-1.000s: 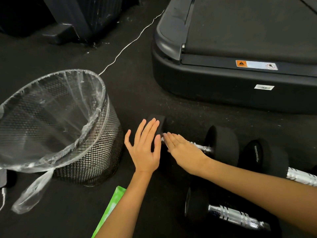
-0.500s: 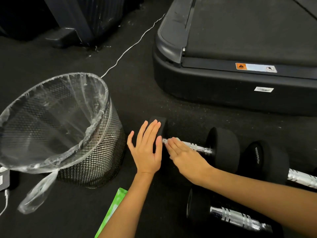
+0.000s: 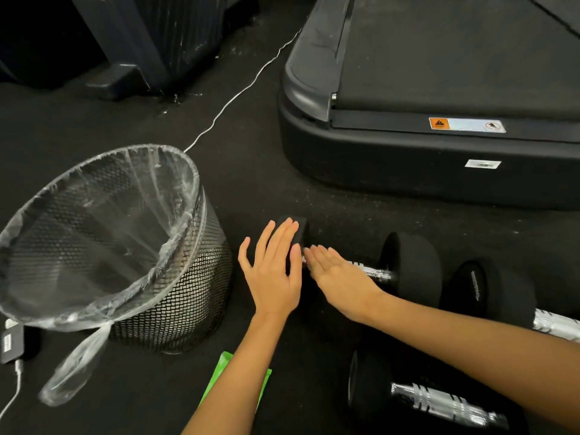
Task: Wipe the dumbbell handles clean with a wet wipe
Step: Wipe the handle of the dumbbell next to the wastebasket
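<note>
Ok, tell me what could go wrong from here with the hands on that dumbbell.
1. The left hand lies flat on the dumbbell head, not gripping; the round weight could roll.
2. The right hand presses flat on the chrome handle close to the left fingers; a slip could pinch them.
3. No wipe shows under the right palm, so the handle may go unwiped; the green packet lies beneath the left forearm.

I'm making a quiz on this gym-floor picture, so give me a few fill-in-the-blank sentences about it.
1. The left hand lies flat against the dumbbell head nearest the ____.
2. The wire-mesh bin is lined with a clear ____ bag.
3. The packet under the left forearm is ____ in colour.
4. The right hand rests on the dumbbell's ____ handle.

Missing words: bin; plastic; green; metal
</note>
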Demonstrator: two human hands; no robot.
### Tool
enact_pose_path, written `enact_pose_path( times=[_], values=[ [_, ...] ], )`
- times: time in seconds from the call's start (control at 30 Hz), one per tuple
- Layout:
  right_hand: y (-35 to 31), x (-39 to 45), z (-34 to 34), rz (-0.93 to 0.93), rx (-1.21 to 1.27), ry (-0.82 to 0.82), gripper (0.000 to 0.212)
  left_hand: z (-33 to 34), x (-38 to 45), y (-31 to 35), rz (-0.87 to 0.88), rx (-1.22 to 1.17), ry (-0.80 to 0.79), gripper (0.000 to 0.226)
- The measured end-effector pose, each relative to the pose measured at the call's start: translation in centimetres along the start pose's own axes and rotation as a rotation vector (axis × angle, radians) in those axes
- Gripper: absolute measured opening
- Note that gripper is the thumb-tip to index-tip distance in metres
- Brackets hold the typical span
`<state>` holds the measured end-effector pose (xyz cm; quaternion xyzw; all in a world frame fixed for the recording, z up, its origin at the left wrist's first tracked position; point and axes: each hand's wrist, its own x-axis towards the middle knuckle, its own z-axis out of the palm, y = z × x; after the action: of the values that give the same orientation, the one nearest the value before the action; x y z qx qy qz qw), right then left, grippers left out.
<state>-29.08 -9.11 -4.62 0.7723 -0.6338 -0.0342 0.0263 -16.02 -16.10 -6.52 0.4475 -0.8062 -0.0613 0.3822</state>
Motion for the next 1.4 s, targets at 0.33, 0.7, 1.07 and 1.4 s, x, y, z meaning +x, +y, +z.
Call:
enact_pose_path(
  times=[0.33,0.7,1.07,1.4],
  values=[
    [0.9,0.0,0.0,-0.031,-0.151,0.022,0.054,0.6,3.3,0.2,0.002,0.071,-0.145,0.042],
    [1.6,-1.0,0.6,-0.171,-0.239,-0.034,0.053,1.0,4.4,0.2,0.016,0.080,-0.189,0.044],
    [1.4,-0.7,0.8,-0.105,-0.172,-0.022,0.054,0.9,3.8,0.3,0.001,0.069,-0.167,0.042],
    [0.9,1.9,-0.9,0.111,0.109,-0.037,0.061,0.7,3.2,0.5,-0.031,0.027,-0.134,0.039]
  ],
)
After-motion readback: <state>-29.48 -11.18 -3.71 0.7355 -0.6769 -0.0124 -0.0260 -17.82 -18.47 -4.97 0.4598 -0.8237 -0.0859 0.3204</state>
